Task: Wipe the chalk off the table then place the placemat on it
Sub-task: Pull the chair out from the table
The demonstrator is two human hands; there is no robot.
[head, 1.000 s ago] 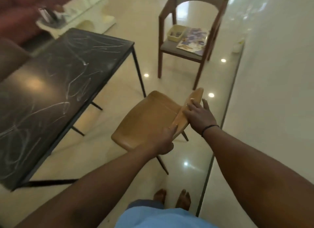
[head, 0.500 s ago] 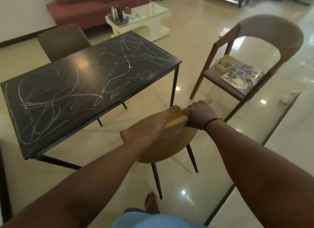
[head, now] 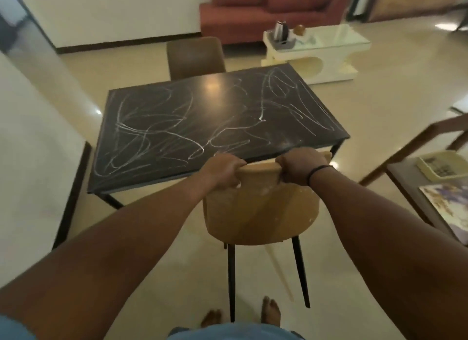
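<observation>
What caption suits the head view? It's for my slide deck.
Left hand and right hand grip the tan chair facing the chalk-scribbled black table.

Placemat [head: 447,203] cut off by right edge, blurred.

No text, label or number is legible anywhere here

Glossy dark table [head: 228,107] smeared with chalk [head: 157,137]; smooth tan chair [head: 260,213]; polished floor [head: 379,99].
</observation>
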